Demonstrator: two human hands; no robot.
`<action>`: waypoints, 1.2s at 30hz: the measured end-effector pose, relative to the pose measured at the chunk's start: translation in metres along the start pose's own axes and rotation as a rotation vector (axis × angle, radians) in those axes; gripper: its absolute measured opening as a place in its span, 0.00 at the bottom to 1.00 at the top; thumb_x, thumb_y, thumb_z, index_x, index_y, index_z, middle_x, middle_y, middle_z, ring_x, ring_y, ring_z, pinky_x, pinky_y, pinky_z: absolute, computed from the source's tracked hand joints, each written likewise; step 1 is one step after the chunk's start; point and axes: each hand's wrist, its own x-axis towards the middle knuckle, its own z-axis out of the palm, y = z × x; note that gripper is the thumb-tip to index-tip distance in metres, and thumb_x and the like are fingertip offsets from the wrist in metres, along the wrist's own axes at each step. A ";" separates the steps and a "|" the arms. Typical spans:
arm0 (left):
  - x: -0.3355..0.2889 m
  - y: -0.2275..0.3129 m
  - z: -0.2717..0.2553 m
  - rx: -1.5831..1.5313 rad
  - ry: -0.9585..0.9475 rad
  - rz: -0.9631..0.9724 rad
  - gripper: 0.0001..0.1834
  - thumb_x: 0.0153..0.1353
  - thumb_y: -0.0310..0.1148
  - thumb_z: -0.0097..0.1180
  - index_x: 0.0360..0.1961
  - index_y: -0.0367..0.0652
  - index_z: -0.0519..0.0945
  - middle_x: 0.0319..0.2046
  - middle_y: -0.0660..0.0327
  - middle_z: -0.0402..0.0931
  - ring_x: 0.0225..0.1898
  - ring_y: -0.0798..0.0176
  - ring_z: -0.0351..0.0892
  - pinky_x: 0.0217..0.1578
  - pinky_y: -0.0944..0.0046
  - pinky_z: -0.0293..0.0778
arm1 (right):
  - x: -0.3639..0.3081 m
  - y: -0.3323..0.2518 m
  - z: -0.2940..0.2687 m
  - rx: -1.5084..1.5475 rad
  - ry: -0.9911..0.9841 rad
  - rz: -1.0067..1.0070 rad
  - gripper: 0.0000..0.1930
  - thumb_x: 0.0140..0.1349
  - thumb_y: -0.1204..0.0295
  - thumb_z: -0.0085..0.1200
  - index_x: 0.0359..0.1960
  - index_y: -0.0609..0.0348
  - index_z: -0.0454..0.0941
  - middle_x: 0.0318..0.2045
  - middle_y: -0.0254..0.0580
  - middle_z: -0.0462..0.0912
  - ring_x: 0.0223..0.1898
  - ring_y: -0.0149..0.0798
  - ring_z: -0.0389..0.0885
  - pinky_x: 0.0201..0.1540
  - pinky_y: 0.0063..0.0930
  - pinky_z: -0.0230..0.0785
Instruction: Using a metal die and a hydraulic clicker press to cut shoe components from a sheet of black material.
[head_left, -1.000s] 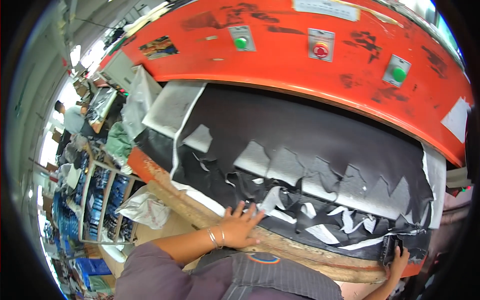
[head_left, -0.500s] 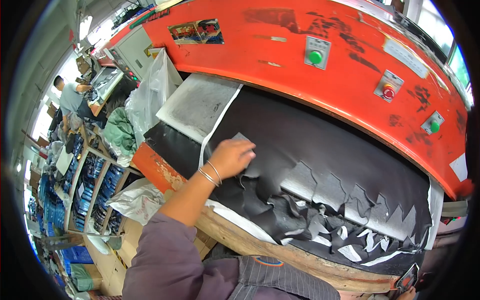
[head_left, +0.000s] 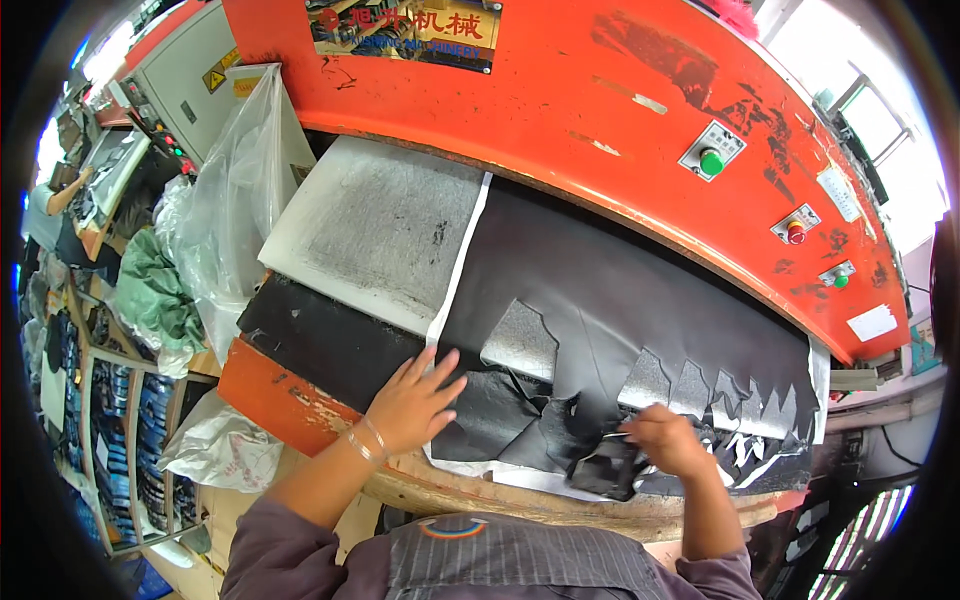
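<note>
A large sheet of black leather (head_left: pixel 620 270) with jagged cut-outs along its near side lies on a whitish cutting board (head_left: pixel 370 220). My left hand (head_left: pixel 415 405) is open, fingers spread, at the sheet's near left corner. It holds nothing. Lower right of it, my right hand (head_left: pixel 665 440) is closed on the upper edge of a dark, frame-like cutting die (head_left: pixel 605 465), over the ragged near part of the leather. The die's far side is partly hidden by my fingers. Between the hands, a cut-out (head_left: pixel 520 340) bares the pale board.
Behind the board rises the red press beam (head_left: pixel 560 110) with green buttons (head_left: pixel 711 161) and a red knob (head_left: pixel 796 232). A wooden rail (head_left: pixel 440 495) runs along the front. Plastic bags (head_left: pixel 240 200) and racks of blue items (head_left: pixel 125 440) stand left. Another person (head_left: pixel 50 215) works far left.
My left hand has drawn back toward me from the sheet, its fingers spreading; a cut-out shows there. My right hand has come in from the lower right with the die. The view has shifted.
</note>
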 end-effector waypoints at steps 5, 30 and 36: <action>0.000 -0.022 -0.019 -0.396 0.015 -0.079 0.20 0.60 0.38 0.58 0.54 0.46 0.78 0.59 0.53 0.70 0.62 0.50 0.66 0.61 0.53 0.63 | 0.029 -0.008 0.027 -0.103 -0.166 -0.021 0.10 0.55 0.68 0.60 0.39 0.51 0.84 0.35 0.37 0.80 0.39 0.44 0.79 0.40 0.34 0.75; 0.271 -0.107 -0.019 -0.172 0.086 -0.424 0.20 0.49 0.49 0.65 0.32 0.42 0.82 0.31 0.51 0.82 0.37 0.47 0.81 0.38 0.52 0.74 | 0.073 0.199 -0.504 -0.731 0.770 0.690 0.43 0.56 0.48 0.57 0.69 0.57 0.56 0.55 0.62 0.74 0.57 0.53 0.74 0.61 0.39 0.63; 0.256 -0.103 -0.010 -0.158 0.078 -0.465 0.15 0.50 0.48 0.64 0.30 0.48 0.83 0.32 0.58 0.82 0.39 0.54 0.80 0.44 0.52 0.68 | 0.053 0.171 -0.516 -0.910 0.954 0.578 0.40 0.54 0.47 0.59 0.66 0.51 0.61 0.42 0.57 0.81 0.49 0.49 0.79 0.56 0.37 0.66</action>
